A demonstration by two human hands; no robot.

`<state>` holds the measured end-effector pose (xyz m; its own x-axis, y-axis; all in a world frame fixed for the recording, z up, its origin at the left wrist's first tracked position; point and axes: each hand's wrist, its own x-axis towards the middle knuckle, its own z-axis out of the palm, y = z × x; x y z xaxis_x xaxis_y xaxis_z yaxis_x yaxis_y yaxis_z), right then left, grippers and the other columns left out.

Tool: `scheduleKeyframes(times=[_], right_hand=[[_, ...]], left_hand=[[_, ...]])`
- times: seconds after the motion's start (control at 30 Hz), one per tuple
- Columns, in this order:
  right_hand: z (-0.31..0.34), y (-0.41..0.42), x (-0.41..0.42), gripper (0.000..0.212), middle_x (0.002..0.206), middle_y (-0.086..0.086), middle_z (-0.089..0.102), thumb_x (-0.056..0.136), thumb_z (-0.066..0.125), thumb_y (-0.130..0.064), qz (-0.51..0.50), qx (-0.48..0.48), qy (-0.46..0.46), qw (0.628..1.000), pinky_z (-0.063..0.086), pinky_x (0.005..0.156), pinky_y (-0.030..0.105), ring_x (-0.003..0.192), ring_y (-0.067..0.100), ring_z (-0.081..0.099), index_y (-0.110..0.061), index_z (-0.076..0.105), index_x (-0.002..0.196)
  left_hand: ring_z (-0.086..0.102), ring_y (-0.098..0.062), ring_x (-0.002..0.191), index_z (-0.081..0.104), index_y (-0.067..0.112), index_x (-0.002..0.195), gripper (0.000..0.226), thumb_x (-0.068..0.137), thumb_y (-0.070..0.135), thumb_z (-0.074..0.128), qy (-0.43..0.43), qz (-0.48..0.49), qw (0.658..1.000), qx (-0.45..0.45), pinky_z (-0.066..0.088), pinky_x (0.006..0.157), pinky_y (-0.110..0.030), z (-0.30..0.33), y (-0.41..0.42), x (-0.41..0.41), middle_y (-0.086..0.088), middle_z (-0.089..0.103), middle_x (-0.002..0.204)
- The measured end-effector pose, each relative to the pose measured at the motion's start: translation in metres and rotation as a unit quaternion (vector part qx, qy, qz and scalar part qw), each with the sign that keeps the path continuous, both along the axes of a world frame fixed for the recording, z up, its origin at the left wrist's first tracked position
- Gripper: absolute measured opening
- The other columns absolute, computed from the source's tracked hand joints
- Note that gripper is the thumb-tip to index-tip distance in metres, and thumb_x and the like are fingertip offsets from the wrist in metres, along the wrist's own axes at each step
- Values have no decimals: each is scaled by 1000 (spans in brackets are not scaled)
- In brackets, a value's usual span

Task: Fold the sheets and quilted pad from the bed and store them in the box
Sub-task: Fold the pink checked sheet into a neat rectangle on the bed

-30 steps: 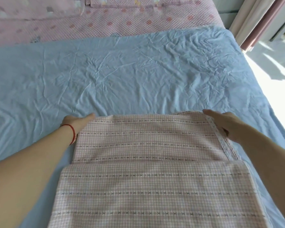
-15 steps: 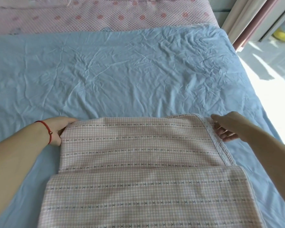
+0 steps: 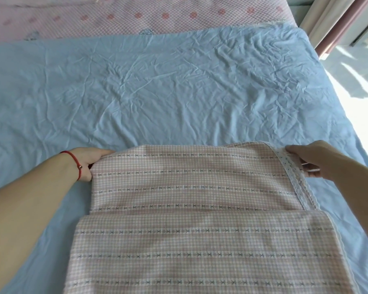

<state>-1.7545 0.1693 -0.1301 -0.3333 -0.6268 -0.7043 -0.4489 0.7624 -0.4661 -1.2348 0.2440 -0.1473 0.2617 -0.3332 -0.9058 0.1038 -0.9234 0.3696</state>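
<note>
Two hands holding one pink checked sheet (image 3: 191,187) on the bed.

One left hand (image 3: 87,164) at the sheet's far left corner, fingers tucked under the cloth and thumb side on top, gripping the edge. One red string bracelet (image 3: 73,161) around that wrist. One right hand (image 3: 312,160) at the far right corner, fingers curled around the lacy trim (image 3: 293,172), pinching it. Pink sheet folded, lying near, in the middle, with two layers showing: one far part between the hands, one near part on top. Under it, one wrinkled blue sheet (image 3: 157,85) spread flat over most of the bed. Farther off, one pink quilted pad (image 3: 136,15) with red dots. At far right, one curtain (image 3: 331,22) and a sunny floor (image 3: 361,85).
</note>
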Motion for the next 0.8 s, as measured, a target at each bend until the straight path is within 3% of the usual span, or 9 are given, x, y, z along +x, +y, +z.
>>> scheduleKeyframes(times=[0.1, 0.17, 0.23, 0.37, 0.43, 0.53, 0.6, 0.67, 0.8], right_hand=[[-2, -1, 0, 19, 83, 14, 69, 96, 70, -20, -51, -25, -58, 997, 51, 57, 34, 63, 23, 62, -5, 61, 92], [0, -3, 3, 13, 71, 12, 72, 99, 65, -15, -134, -43, -155, 978, 58, 50, 33, 56, 20, 70, -5, 58, 101], [4, -1, 5, 11, 71, 11, 73, 101, 61, -11, -182, -72, -228, 954, 59, 47, 31, 56, 16, 73, -3, 56, 96], [30, 10, -5, 24, 106, 18, 77, 101, 55, -16, -152, -136, -389, 898, 64, 75, 41, 94, 23, 77, 7, 53, 98], [42, 14, -17, 34, 118, 15, 75, 97, 57, -32, -147, -134, -443, 874, 64, 75, 44, 103, 26, 75, -2, 57, 112], [52, 8, -17, 53, 108, 18, 77, 81, 73, -51, -105, -64, -388, 914, 64, 67, 40, 94, 28, 77, -21, 62, 123], [53, -3, -5, 71, 114, 18, 74, 70, 86, -38, -26, -43, -320, 946, 64, 65, 33, 93, 26, 76, -16, 62, 133], [55, -18, 9, 56, 120, 16, 72, 82, 80, -14, 9, -73, -259, 963, 63, 62, 30, 90, 23, 76, -17, 62, 135], [69, -46, 18, 46, 114, 15, 75, 91, 65, 6, -27, -185, -295, 937, 64, 68, 33, 92, 24, 76, -21, 70, 128]], left_hand=[[72, -20, 58, 67, 7, 86, 17, 98, 19, 63, 2, 17, 1000, -4, 59, 55, -32, 12, 1, 5, -7, 73, 73], [71, -23, 73, 67, 9, 89, 15, 97, 21, 63, 20, 21, 1000, -1, 58, 70, -38, 24, 2, 9, -7, 71, 84], [68, -23, 80, 65, 9, 86, 17, 97, 19, 60, 48, 47, 997, -24, 61, 71, -37, 43, 2, 8, -7, 68, 85], [67, -23, 92, 69, 2, 97, 19, 90, 16, 60, 87, 109, 974, -177, 55, 89, -40, 78, 3, 4, -10, 67, 94], [68, -22, 91, 72, 2, 102, 26, 83, 19, 63, 106, 108, 963, -223, 53, 93, -39, 83, 11, 7, -10, 68, 96], [71, -20, 78, 73, 11, 98, 29, 78, 32, 70, 94, 54, 976, -190, 60, 72, -34, 78, 14, 7, -6, 73, 89], [74, -18, 70, 73, 14, 97, 34, 71, 36, 76, 53, 21, 987, -151, 62, 61, -31, 70, 4, 4, -5, 76, 88], [73, -19, 66, 71, 11, 98, 32, 70, 27, 78, 11, -11, 993, -116, 63, 58, -32, 67, -13, 3, -9, 74, 91], [66, -16, 59, 64, 13, 91, 6, 92, 11, 59, -10, -27, 984, -173, 57, 52, -25, 83, -41, 4, -7, 65, 85]])
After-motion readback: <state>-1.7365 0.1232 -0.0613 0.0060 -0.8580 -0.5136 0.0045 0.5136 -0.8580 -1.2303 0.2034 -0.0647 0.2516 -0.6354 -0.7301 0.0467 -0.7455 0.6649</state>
